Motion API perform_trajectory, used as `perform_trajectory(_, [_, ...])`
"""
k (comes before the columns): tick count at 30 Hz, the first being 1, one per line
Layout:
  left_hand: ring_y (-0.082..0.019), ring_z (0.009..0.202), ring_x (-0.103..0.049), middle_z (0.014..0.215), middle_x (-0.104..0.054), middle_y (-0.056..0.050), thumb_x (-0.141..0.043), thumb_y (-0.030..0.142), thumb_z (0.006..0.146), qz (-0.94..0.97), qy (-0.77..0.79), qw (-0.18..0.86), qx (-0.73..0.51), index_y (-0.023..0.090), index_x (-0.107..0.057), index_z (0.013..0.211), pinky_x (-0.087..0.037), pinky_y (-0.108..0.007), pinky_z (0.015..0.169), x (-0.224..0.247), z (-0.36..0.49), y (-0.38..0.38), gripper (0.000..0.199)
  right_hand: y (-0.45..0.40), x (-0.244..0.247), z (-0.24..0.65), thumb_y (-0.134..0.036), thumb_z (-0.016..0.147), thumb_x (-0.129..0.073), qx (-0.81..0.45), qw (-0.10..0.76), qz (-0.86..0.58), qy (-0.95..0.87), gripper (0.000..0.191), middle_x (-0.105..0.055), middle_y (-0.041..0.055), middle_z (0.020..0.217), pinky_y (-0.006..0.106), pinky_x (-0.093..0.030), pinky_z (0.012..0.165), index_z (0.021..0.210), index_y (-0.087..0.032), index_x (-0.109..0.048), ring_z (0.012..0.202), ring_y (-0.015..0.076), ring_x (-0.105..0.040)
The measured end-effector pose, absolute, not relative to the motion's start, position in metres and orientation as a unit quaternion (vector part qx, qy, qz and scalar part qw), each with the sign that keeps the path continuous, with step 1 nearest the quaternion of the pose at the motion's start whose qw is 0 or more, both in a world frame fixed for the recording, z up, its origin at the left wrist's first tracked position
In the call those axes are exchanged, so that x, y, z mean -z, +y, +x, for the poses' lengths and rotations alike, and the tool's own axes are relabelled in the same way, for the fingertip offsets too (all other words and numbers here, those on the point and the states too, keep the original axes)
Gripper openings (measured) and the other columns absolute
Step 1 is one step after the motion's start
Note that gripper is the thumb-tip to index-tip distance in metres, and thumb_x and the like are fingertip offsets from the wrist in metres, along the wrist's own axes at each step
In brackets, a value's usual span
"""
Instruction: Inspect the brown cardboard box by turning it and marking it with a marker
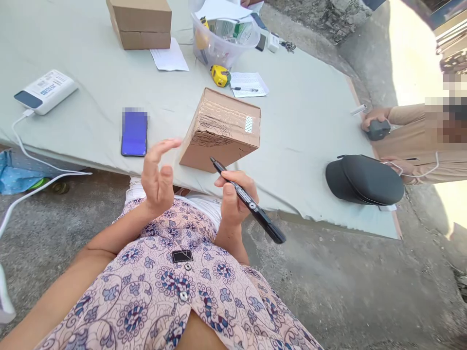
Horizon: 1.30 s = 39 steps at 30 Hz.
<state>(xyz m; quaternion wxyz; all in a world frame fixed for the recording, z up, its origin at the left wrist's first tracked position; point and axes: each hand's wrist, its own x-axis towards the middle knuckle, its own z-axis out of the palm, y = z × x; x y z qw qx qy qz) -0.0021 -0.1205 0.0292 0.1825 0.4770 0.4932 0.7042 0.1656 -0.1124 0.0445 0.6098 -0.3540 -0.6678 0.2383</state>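
Between my fingers and thumb, my right hand point(239, 197) grips a black marker pen point(251, 204), its dark tip pointing at the cardboard box point(219, 126). Whether the tip touches the cardboard I cannot tell. Black scribbled lines run over the box's top and near edge, and a small patterned sticker point(248, 124) is on its top right. My left hand point(158, 177) is raised just left of the box, fingers apart and nothing in it. A phone point(134, 132) with a blue screen lies beyond that hand.
On the cloth-covered table point(292, 131) are a white power bank point(47, 91) with a cable, another cardboard box point(146, 24), a plastic tub point(226, 41), a yellow tape measure point(220, 76), paper with a pen point(249, 84) and a black case point(365, 180). Another person's hand point(375, 119) holds a dark object.
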Motion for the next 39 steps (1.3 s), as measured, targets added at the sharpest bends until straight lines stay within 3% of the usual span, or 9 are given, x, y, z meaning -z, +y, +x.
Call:
perform_trajectory(4, [-0.023,0.122,-0.064,0.126,-0.069,-0.006,-0.051,0.057,0.102,0.428,0.502,0.205,-0.723,0.029,-0.061,0.123,-0.049,-0.045,0.108,-0.007,-0.005,-0.1,0.037,-0.101,-0.048,0.149,-0.038,0.096,-0.061,-0.164,0.608,-0.362,-0.688,0.016,-0.072,0.0027,0.089,0.041,-0.059,0.081,0.107,-0.031,-0.071,0.085,0.0212,-0.069])
perform_trajectory(11, [-0.022,0.118,-0.064,0.121,-0.068,-0.007,-0.056,0.065,0.096,0.414,0.516,0.234,-0.712,0.027,-0.061,0.118,-0.048,-0.04,0.109,0.005,-0.009,-0.091,0.045,-0.084,-0.04,0.131,-0.039,0.098,-0.06,-0.212,0.519,-0.335,-0.757,0.019,-0.074,0.0038,0.092,0.035,-0.056,0.082,0.101,-0.027,-0.074,0.085,0.0182,-0.069])
perform_trajectory(18, [-0.022,0.116,-0.064,0.119,-0.068,-0.009,-0.055,0.064,0.097,0.418,0.521,0.253,-0.7,0.025,-0.063,0.116,-0.048,-0.039,0.108,0.011,-0.008,-0.089,0.044,-0.089,-0.041,0.163,-0.045,0.1,-0.055,-0.073,0.64,-0.453,-0.617,0.027,-0.068,0.0013,0.078,0.036,-0.054,0.071,0.091,-0.025,-0.07,0.067,0.0173,-0.063])
perform_trajectory(21, [-0.022,0.117,-0.064,0.119,-0.067,-0.009,-0.055,0.062,0.096,0.427,0.523,0.264,-0.689,0.024,-0.063,0.117,-0.047,-0.039,0.108,0.015,-0.003,-0.088,0.044,-0.085,-0.047,0.155,-0.049,0.099,-0.057,-0.053,0.645,-0.414,-0.64,0.025,-0.072,0.0034,0.087,0.04,-0.058,0.079,0.099,-0.028,-0.071,0.077,0.0201,-0.068])
perform_trajectory(24, [-0.023,0.118,-0.064,0.12,-0.067,-0.009,-0.057,0.062,0.096,0.436,0.531,0.279,-0.671,0.024,-0.063,0.118,-0.048,-0.038,0.107,0.02,0.0,-0.089,0.045,-0.08,-0.047,0.144,-0.047,0.097,-0.061,-0.128,0.56,-0.374,-0.728,0.022,-0.078,0.0058,0.097,0.041,-0.06,0.085,0.105,-0.03,-0.074,0.087,0.0217,-0.073])
perform_trajectory(27, [-0.023,0.117,-0.064,0.119,-0.068,-0.009,-0.059,0.063,0.094,0.435,0.541,0.291,-0.658,0.023,-0.063,0.116,-0.048,-0.038,0.105,0.025,0.0,-0.088,0.046,-0.082,-0.035,0.149,-0.048,0.095,-0.064,-0.176,0.522,-0.329,-0.767,0.021,-0.08,0.0038,0.088,0.039,-0.061,0.078,0.103,-0.032,-0.076,0.079,0.0212,-0.075])
perform_trajectory(31, [-0.021,0.114,-0.065,0.117,-0.068,-0.009,-0.058,0.062,0.095,0.42,0.543,0.304,-0.66,0.023,-0.063,0.115,-0.049,-0.035,0.102,0.033,-0.001,-0.083,0.044,-0.093,-0.004,0.186,-0.043,0.097,-0.059,-0.153,0.619,-0.252,-0.728,0.02,-0.073,-0.0029,0.068,0.036,-0.056,0.065,0.106,-0.034,-0.074,0.058,0.0179,-0.068])
perform_trajectory(34, [-0.02,0.113,-0.065,0.117,-0.068,-0.009,-0.058,0.061,0.094,0.403,0.543,0.33,-0.659,0.023,-0.064,0.115,-0.05,-0.033,0.101,0.04,-0.001,-0.079,0.044,-0.094,0.021,0.225,-0.037,0.096,-0.06,-0.099,0.625,-0.363,-0.684,0.019,-0.074,-0.0012,0.073,0.034,-0.056,0.066,0.107,-0.028,-0.073,0.062,0.0179,-0.069])
perform_trajectory(39, [-0.02,0.113,-0.066,0.117,-0.069,-0.009,-0.062,0.059,0.093,0.398,0.544,0.341,-0.655,0.023,-0.064,0.114,-0.051,-0.032,0.1,0.046,-0.001,-0.076,0.042,-0.048,0.058,0.283,-0.033,0.096,-0.055,-0.034,0.468,-0.574,-0.671,0.03,-0.076,0.0123,0.104,0.037,-0.055,0.089,0.114,-0.016,-0.071,0.096,0.022,-0.071])
